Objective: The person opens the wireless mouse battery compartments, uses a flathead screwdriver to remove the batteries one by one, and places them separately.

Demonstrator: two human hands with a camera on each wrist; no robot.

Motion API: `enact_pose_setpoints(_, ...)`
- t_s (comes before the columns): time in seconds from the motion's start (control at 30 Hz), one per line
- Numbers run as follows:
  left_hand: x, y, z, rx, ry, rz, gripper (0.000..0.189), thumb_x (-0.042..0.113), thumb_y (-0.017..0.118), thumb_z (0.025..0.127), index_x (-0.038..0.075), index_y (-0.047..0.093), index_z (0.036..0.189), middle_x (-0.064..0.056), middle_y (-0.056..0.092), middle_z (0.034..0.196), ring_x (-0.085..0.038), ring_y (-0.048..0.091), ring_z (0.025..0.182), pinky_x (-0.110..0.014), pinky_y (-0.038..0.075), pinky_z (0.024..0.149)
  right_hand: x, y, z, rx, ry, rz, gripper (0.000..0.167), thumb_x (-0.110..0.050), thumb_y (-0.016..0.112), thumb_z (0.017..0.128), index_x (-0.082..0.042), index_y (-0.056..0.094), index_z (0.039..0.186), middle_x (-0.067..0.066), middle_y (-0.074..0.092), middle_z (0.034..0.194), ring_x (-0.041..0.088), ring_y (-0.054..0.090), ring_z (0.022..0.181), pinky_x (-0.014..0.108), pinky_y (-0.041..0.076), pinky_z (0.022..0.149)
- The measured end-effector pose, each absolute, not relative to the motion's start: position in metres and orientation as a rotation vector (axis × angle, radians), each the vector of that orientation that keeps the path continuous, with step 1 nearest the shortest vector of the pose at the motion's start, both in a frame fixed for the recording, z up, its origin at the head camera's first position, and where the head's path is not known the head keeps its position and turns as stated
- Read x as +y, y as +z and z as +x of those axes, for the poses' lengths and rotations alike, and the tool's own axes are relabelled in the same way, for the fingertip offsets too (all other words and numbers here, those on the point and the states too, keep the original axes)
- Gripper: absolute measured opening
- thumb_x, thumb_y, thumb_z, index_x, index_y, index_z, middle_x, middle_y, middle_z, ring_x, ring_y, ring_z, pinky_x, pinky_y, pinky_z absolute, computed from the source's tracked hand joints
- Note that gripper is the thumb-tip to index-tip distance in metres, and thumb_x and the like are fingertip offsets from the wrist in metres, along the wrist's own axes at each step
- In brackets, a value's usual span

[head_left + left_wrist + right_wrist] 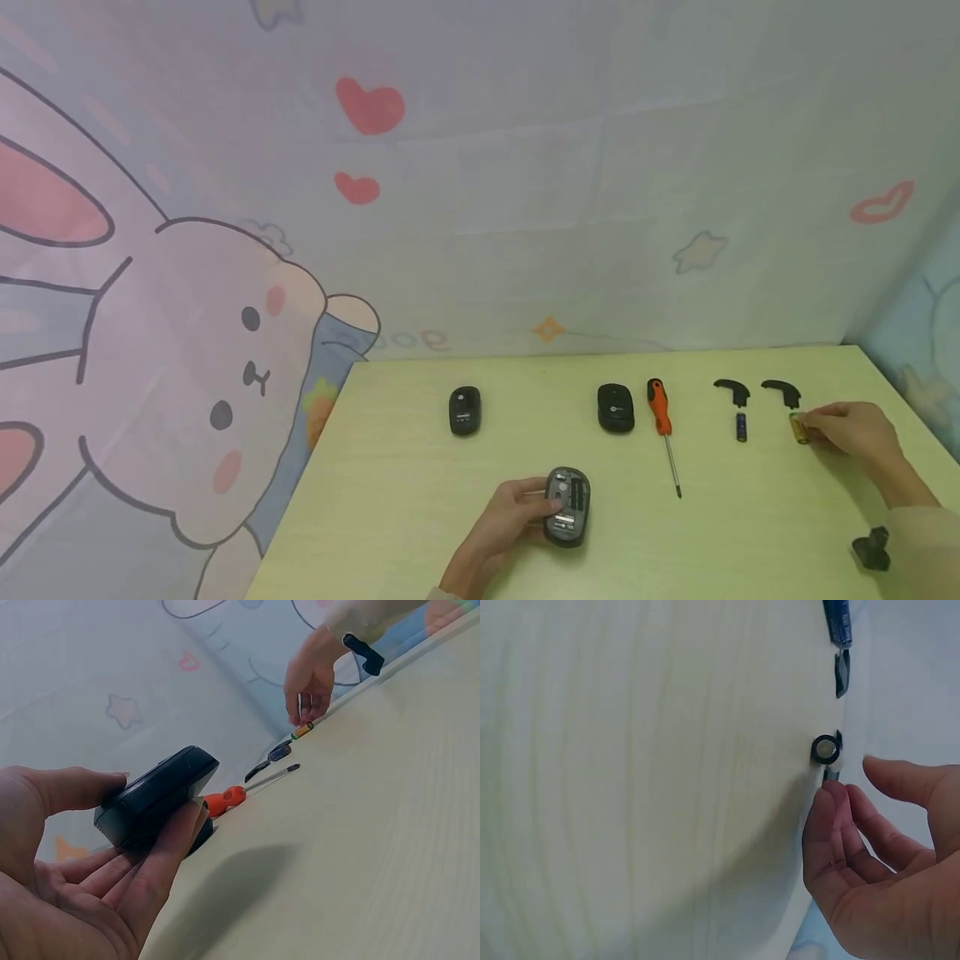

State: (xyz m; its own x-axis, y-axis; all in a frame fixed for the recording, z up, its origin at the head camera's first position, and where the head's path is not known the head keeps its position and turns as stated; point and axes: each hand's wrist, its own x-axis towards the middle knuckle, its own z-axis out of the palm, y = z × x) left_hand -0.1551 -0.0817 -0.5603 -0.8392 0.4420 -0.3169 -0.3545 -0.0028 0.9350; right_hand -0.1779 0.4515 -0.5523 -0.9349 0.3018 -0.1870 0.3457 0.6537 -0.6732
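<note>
A mouse is gripped underside up by the left hand, the thumb laid across it, and is held above the worktop, well in from the far edge; the right hand is held low beside the yellow battery near the far right corner, fingers loosely bent, thumb apart; contact cannot quite be told.

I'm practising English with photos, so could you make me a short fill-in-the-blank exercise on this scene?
1. Besides the mouse in the left hand, ____ more mice lie on the table.
2. The right hand is at the yellow battery; the other battery is ____.
3. The screwdriver has a black and ____ handle.

Missing words: two; blue; orange.
</note>
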Motion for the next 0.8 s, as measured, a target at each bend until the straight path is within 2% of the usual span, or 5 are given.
enact_pose_setpoints(0.17,-0.084,-0.557,-0.155,1.753,1.889,0.095,0.047,0.014,0.073,0.095,-0.001,0.064,0.139,-0.016,0.079,0.117,-0.014,0.076,0.088,-0.024,0.063,0.068,0.436,-0.545,-0.167,2.801,-1.491,0.535,0.058,-0.033,0.058,0.107,0.021,0.060,0.127,-0.021,0.070,0.078,-0.005,0.066,0.070,0.022,0.062,0.065)
enact_pose_setpoints(0.27,-0.084,-0.552,-0.157,1.758,1.892,0.097,0.048,0.015,0.074,0.096,0.000,0.064,0.140,-0.016,0.079,0.117,-0.013,0.075,0.087,-0.024,0.061,0.067,0.414,-0.532,-0.164,2.780,-1.632,0.489,0.057,-0.034,0.058,0.107,0.018,0.059,0.129,-0.032,0.063,0.079,-0.007,0.066,0.072,0.021,0.064,0.067)
enact_pose_setpoints(0.33,-0.084,-0.550,-0.159,1.751,1.898,0.101,0.048,0.016,0.074,0.096,0.000,0.064,0.140,-0.016,0.079,0.116,-0.013,0.076,0.087,-0.024,0.062,0.068,0.396,-0.522,-0.162,2.782,-1.666,0.447,0.055,-0.036,0.060,0.107,0.015,0.061,0.129,-0.034,0.063,0.080,-0.007,0.066,0.074,0.021,0.063,0.067)
enact_pose_setpoints(0.6,-0.084,-0.548,-0.164,1.749,1.868,0.126,0.050,0.018,0.074,0.095,0.002,0.063,0.141,-0.015,0.080,0.115,-0.014,0.077,0.088,-0.025,0.063,0.070,0.334,-0.499,-0.150,2.764,-1.717,0.171,0.049,-0.033,0.066,0.105,0.011,0.063,0.128,-0.030,0.068,0.088,-0.005,0.068,0.080,0.018,0.063,0.072)
enact_pose_setpoints(0.8,-0.082,-0.548,-0.168,1.751,1.865,0.138,0.050,0.015,0.073,0.095,0.001,0.062,0.141,-0.017,0.079,0.117,-0.015,0.077,0.087,-0.024,0.063,0.067,0.281,-0.498,-0.143,2.547,-1.811,0.054,0.044,-0.031,0.070,0.103,0.007,0.067,0.125,-0.015,0.075,0.096,0.006,0.071,0.085,0.026,0.066,0.080)
